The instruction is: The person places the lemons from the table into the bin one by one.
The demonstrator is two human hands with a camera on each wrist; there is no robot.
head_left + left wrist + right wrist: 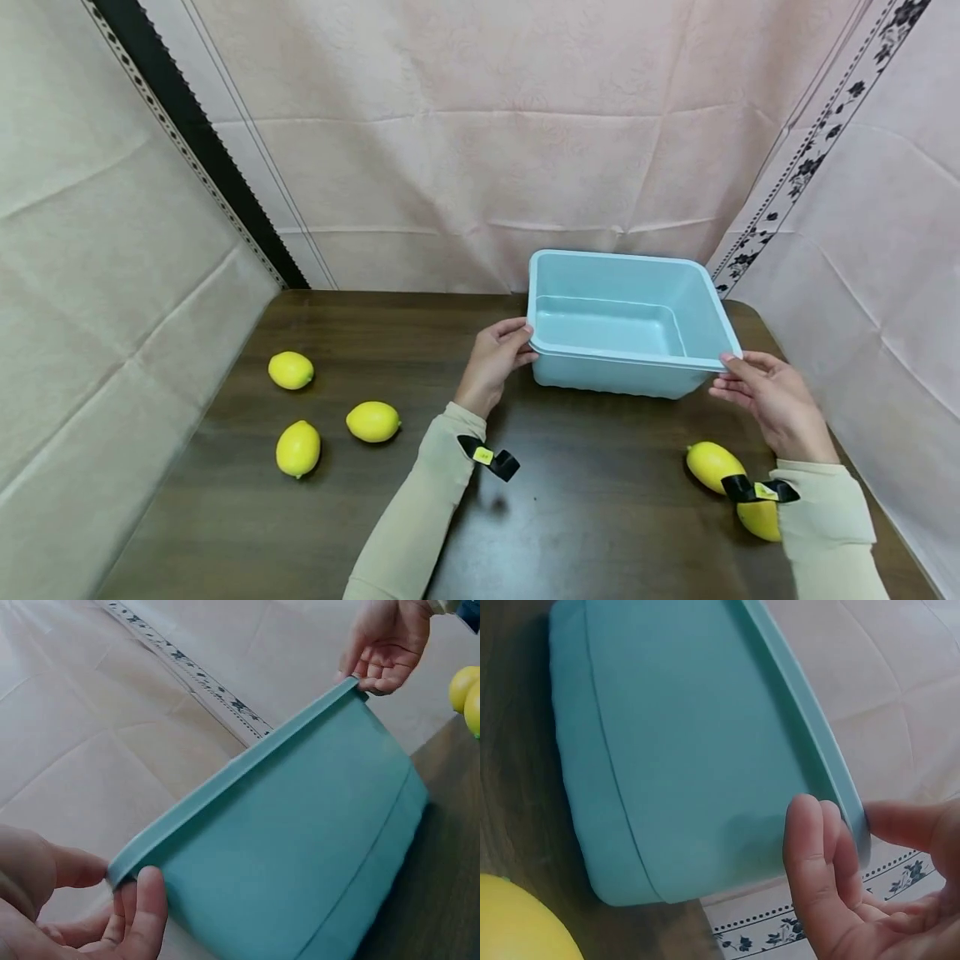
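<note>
A light blue rectangular plastic bin (607, 367), with nothing inside, is at the back right of the table. My left hand (491, 362) pinches its rim at the front left corner, thumb above and fingers under the lip. At the front right corner my right hand (776, 400) pinches the same rim. Both wrist views show the bin's smooth outer wall (300, 817) and the fingers at the lip (806, 840). Whether the bin's base touches the table cannot be told.
Three lemons lie apart on the left of the brown table (570, 517): a back one (291, 370), a front one (298, 448) and one nearer the middle (372, 422). Two more lemons (712, 465) lie by my right wrist, partly covered. Pale cloth (465, 167) hangs around the table.
</note>
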